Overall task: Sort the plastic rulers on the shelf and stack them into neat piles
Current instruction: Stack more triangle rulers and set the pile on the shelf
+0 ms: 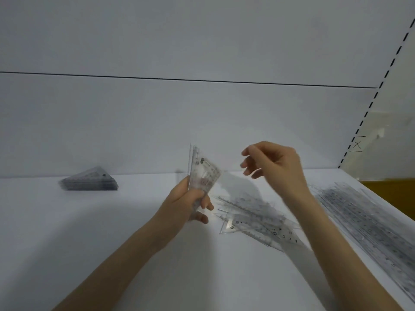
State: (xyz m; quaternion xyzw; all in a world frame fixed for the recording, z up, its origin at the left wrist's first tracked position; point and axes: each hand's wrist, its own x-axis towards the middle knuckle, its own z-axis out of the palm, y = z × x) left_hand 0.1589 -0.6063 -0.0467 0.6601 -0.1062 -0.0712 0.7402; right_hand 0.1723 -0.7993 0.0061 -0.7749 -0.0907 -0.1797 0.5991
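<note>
My left hand (190, 202) grips a small bunch of clear plastic triangle rulers (202, 170), held upright above the white shelf (112, 232). Raised just to the right of that bunch, my right hand (272, 163) has loosely curled fingers and holds nothing. Below my right forearm a loose heap of clear rulers (256, 217) lies scattered on the shelf. At the back left sits a neat stack of triangle rulers (91, 180). Along the shelf's right edge lies a long pile of straight rulers (368, 223).
The white back panel (179, 122) rises behind the shelf, with a horizontal seam across it. A slotted upright (381, 86) runs up the right side. Beyond the right edge shows a yellow-brown surface (390, 191).
</note>
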